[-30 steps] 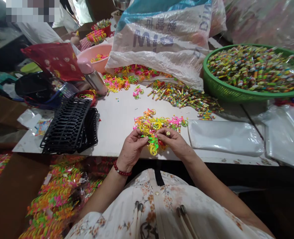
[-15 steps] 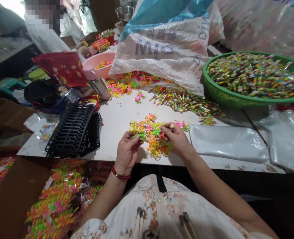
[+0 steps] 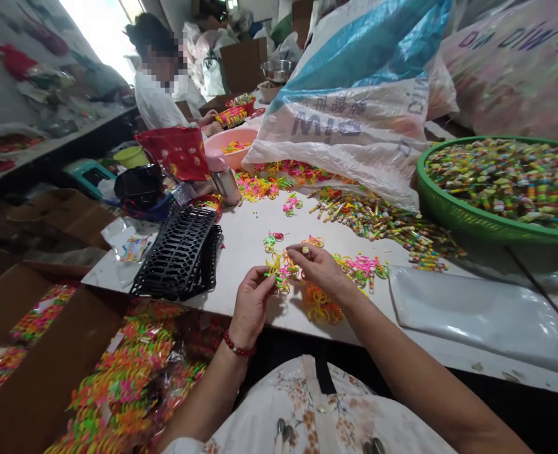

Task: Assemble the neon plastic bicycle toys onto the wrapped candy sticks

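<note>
My left hand (image 3: 253,296), with a red bead bracelet (image 3: 238,345) on its wrist, pinches a small yellow-green plastic toy bicycle (image 3: 279,271) over the white table (image 3: 241,243). Close to its upper right, my right hand (image 3: 320,265) has thumb and fingertips together; whatever lies between them is too small to make out. Below and beside the right hand is a loose pile of bright plastic toy pieces (image 3: 323,304), partly covered by that hand. A green and red toy bicycle (image 3: 273,241) lies apart, beyond the left hand.
Black plastic racks (image 3: 179,252) are stacked at left. Clear plastic bags (image 3: 477,315) lie at right. Farther back are wrapped candy tubes (image 3: 368,217), a green basket (image 3: 491,236), a large woven sack (image 3: 340,120) and a steel flask (image 3: 226,183). Another person (image 3: 158,94) sits beyond.
The view has swung left and up. A green and red toy bicycle now lies apart on the table beyond my hands. My right hand has come closer to the left fingertips, away from the pile.
</note>
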Available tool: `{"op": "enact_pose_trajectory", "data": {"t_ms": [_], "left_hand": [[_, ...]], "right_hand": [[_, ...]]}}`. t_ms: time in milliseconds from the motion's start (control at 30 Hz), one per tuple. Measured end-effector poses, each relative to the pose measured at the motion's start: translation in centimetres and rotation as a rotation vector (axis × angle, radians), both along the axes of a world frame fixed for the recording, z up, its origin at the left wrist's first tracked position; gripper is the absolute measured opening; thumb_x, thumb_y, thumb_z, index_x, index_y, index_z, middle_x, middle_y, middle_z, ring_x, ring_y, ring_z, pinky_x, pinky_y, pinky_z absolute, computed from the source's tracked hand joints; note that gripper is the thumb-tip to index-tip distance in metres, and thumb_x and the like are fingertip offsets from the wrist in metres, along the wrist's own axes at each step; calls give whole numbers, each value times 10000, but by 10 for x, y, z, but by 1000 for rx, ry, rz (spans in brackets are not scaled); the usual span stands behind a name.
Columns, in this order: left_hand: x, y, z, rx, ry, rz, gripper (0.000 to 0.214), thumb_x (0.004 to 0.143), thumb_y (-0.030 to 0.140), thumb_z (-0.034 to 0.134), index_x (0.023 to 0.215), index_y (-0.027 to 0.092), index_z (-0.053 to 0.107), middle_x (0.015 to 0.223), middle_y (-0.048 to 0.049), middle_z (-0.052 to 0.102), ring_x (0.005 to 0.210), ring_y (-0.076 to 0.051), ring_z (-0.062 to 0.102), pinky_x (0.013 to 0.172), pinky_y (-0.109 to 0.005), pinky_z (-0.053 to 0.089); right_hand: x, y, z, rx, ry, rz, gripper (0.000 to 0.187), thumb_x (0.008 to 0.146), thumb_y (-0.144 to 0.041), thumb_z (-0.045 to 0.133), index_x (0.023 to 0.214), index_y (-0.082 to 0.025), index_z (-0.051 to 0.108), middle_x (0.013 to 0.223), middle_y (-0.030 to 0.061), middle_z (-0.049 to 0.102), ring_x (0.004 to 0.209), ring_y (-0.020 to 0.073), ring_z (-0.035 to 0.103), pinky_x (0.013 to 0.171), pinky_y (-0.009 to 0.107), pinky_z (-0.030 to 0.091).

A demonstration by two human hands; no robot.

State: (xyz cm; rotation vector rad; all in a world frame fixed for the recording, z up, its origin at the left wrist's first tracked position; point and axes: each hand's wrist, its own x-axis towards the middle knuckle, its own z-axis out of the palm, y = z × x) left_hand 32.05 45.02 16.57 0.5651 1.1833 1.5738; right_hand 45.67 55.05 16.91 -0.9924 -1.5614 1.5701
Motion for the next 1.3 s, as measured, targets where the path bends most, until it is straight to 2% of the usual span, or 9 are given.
{"op": "enact_pose_trajectory", "data": {"t_ms": [100,200,300,400,533,633,800,900,1300], "left_hand": [[-4,2,-7,33,229,-4,269,710,288,804,915,168,679,902,-14,675,780,-98,612,738,-208,498],[-2,3,-8,-48,295,93,357,764,434,746,992,172,663,948,-34,668,767,-113,616,687,-222,503],[2,3,-3,-106,104,-33,428,824,547,641,972,145,645,843,-39,659,700,-122,607,595,-225,477],[6,5,0,-59,-143,-106,348,772,445,731,897,134,638,869,-34,664,767,-122,614,647,-222,480],[7,10,-2,-34,-211,62,321,654,325,820,757,140,580,698,23,607,651,-81,565,626,-199,449],[9,11,-4,-19,-137,78,347,682,384,797,739,157,541,632,43,558,561,-68,509,551,-195,408],[20,7,-4,5,32,64,396,751,493,731,713,184,486,544,74,470,454,-52,406,439,-187,314],[25,5,-3,10,67,49,408,745,500,738,704,188,479,533,79,465,432,-46,381,417,-182,303],[35,6,-2,-14,53,3,403,768,504,717,698,192,473,541,73,491,420,-44,375,397,-172,295]], "right_hand": [[5,-20,3,96,4,90,363,815,-471,690,1076,-219,690,737,-16,614,586,110,509,548,242,428],[7,-30,3,452,-133,63,228,881,-321,617,1066,-219,703,915,50,679,774,165,612,687,279,487],[8,-40,-1,767,-374,95,387,867,-133,522,1223,-226,645,1049,98,668,892,202,631,774,311,502],[8,-53,-6,853,-458,164,600,805,-48,497,1380,-216,512,1171,124,620,965,224,620,782,326,519],[11,-65,-5,661,-258,97,489,843,-124,540,1323,-204,496,1211,130,564,945,206,589,782,343,529],[19,-63,1,332,-158,37,263,875,-315,602,1108,-201,564,1041,75,597,719,138,536,661,299,511],[28,-56,-3,8,-107,112,302,853,-510,608,826,-212,573,636,-43,529,528,102,437,483,228,359],[29,-54,-10,11,-137,100,335,829,-538,641,820,-223,529,564,-79,453,499,100,398,474,228,308],[31,-58,-4,199,-99,96,209,925,-391,550,988,-203,616,840,10,649,761,148,580,698,271,436]]}}
